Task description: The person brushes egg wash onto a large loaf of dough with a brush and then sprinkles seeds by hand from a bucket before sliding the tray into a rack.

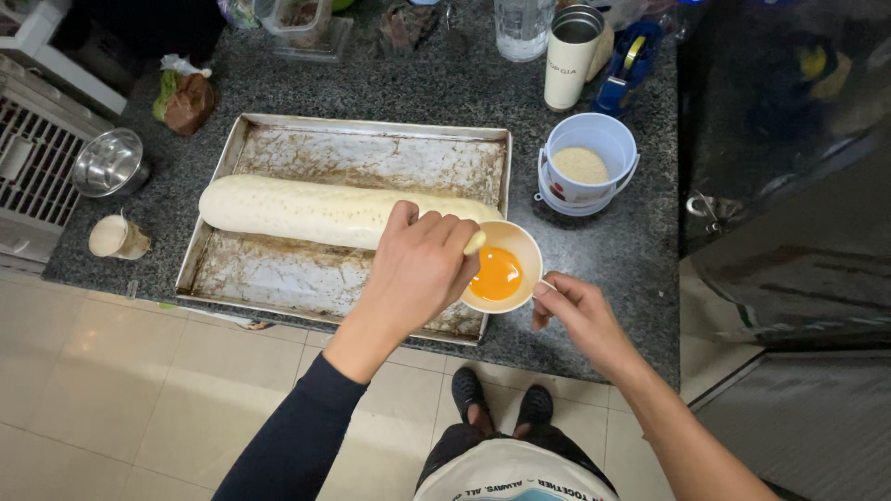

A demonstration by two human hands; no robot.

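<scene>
1. A long roll of pale dough [325, 210] is seen laid lengthwise across a worn metal baking tray [371, 158] on the speckled dark granite table [613, 246]. The dough's surface looks matt and unglazed, so the coating is judged barely begun, if at all.
2. A small cream cup [520, 243] holding a bright orange egg yolk [496, 273] is steadied at the tray's near right corner by the right hand [580, 315], its grip pinched on the cup's handle.
3. The left hand [418, 269] is held over the cup's rim with its grip curled closed around something pale, only the tip of which shows; what it is cannot be told.
4. The yolk appears whole and glossy, apparently unbroken.
5. The tray's floor is scuffed, stained brown and dusted white; the dough is smooth, rounded and faintly dimpled.
6. Beside the tray, a pale blue plastic pail [594, 158] of fine beige grains is seen, well apart from a shiny steel bowl [109, 162] at the table's left edge.
</scene>
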